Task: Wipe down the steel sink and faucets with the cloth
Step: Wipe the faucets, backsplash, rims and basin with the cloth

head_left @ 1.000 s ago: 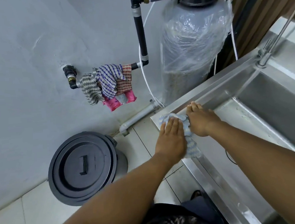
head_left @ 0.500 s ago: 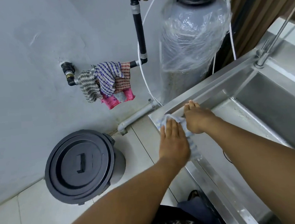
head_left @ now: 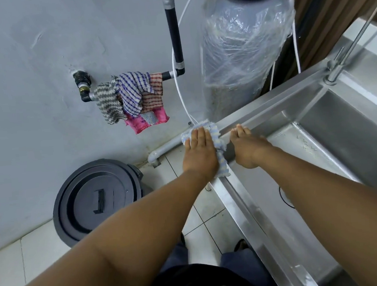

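A pale blue and white cloth (head_left: pixel 216 138) lies over the far left corner of the steel sink unit (head_left: pixel 251 203). My left hand (head_left: pixel 198 152) presses flat on the cloth with straight fingers. Just to its right, my right hand (head_left: pixel 247 148) rests on the steel drainboard with fingers straight and together, apart from the cloth. The deep basin (head_left: pixel 349 134) lies at the right, and a slim steel faucet (head_left: pixel 345 56) rises at its back corner.
A plastic-wrapped filter tank (head_left: pixel 243 55) stands behind the sink corner. Several checked and pink rags (head_left: pixel 134 97) hang on a wall pipe. A dark round lidded bin (head_left: pixel 97 200) sits on the tiled floor at the left. A white pipe (head_left: pixel 163 148) runs along the wall base.
My left hand has slid the cloth away from me toward the far corner of the sink. The right hand has come off the cloth and now rests on bare steel beside it.
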Motion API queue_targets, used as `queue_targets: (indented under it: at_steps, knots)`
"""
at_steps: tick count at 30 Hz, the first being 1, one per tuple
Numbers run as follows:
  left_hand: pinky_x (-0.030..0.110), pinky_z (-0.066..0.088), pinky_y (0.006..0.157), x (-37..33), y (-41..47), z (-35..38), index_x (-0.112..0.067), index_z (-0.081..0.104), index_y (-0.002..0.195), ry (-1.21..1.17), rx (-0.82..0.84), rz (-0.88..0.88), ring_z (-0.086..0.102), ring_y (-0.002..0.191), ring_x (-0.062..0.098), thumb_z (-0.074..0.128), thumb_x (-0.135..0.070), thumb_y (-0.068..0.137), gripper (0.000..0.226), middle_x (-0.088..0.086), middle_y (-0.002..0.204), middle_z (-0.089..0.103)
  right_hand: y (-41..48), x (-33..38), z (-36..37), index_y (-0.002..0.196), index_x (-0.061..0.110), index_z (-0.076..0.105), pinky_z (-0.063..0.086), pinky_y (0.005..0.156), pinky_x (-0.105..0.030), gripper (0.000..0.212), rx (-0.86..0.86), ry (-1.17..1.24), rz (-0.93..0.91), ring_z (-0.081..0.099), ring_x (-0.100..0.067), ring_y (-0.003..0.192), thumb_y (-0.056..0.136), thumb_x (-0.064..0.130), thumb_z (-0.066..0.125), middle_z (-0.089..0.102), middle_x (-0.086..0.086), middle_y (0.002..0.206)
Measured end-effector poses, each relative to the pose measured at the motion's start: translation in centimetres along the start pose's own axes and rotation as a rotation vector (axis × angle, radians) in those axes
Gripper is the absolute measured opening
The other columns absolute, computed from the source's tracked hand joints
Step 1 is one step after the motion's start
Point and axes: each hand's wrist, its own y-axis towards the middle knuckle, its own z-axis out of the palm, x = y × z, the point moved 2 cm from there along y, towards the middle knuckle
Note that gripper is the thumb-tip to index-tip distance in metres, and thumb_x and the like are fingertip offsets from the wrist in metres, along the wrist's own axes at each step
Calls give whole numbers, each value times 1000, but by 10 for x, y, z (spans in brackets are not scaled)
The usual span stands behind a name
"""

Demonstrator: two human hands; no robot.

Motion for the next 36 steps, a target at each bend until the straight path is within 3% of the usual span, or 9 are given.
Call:
queue_targets:
  at_steps: [8, 14, 19, 22, 26, 29, 33, 36]
  knots:
    - [44, -9, 122, -34, -68, 26, -3, 5, 157, -90, -37, 49, -10, 152, 31, 12, -59, 93, 86, 18, 165, 0, -1, -1, 4, 158, 10, -13, 8, 122, -57, 81, -18, 16, -20, -17, -24, 153, 101, 16, 45, -25, -7, 164]
    - [44, -6, 121, -6, -38, 14, -7, 2, 158, 36, -59, 151, -9, 152, 29, 18, -45, 105, 67, 13, 166, -2, 0, -9, 3, 159, 15, -12, 8, 122, -58, 84, -18, 6, -40, -18, -21, 153, 98, 9, 46, -25, -2, 165]
    - [46, -5, 121, 0, 3, 1, -4, -7, 156, 48, -33, 9, -11, 152, 31, 35, -27, 103, 71, 15, 165, -9, 4, -6, 7, 158, 16, -13, 7, 121, -56, 84, -21, 23, -16, -20, -20, 152, 96, 1, 41, -28, -1, 164]
    - [47, -7, 120, -20, -19, 12, 0, -6, 155, -16, -70, -36, -13, 151, 34, 37, -29, 101, 74, 19, 164, -8, 4, -5, 9, 158, 15, -14, 8, 122, -56, 84, -34, 32, -9, -21, -21, 152, 97, 4, 43, -28, -2, 164]
    - [48, -7, 120, -51, -87, 38, 0, 6, 156, -11, -49, 224, 0, 152, 36, 49, -34, 99, 79, 21, 164, 7, 2, -5, 8, 158, 15, -15, 8, 122, -55, 84, -30, 28, -25, -20, -21, 152, 100, 14, 45, -28, -3, 164]
    - [49, 3, 121, -38, -76, 39, 1, 21, 153, 37, -57, 251, 15, 151, 36, 55, -39, 95, 79, 23, 160, 22, 1, -6, 8, 158, 15, -14, 8, 122, -55, 83, -35, 26, -25, -20, -21, 152, 100, 12, 44, -27, -3, 164]
    - [44, -4, 123, -5, -14, 4, -3, -3, 156, 61, -18, 116, -10, 152, 30, 52, -29, 97, 85, 17, 165, -8, 2, -6, 10, 158, 15, -15, 8, 121, -56, 86, -41, 53, -18, -21, -20, 152, 97, 6, 45, -28, -2, 164]
    - [42, -5, 122, -2, 6, -5, -5, -7, 156, 5, -50, 15, -12, 152, 28, 41, -19, 100, 75, 14, 165, -12, 3, -5, 12, 158, 16, -14, 10, 121, -56, 88, -56, 55, -9, -21, -20, 152, 95, 3, 46, -28, -1, 164]
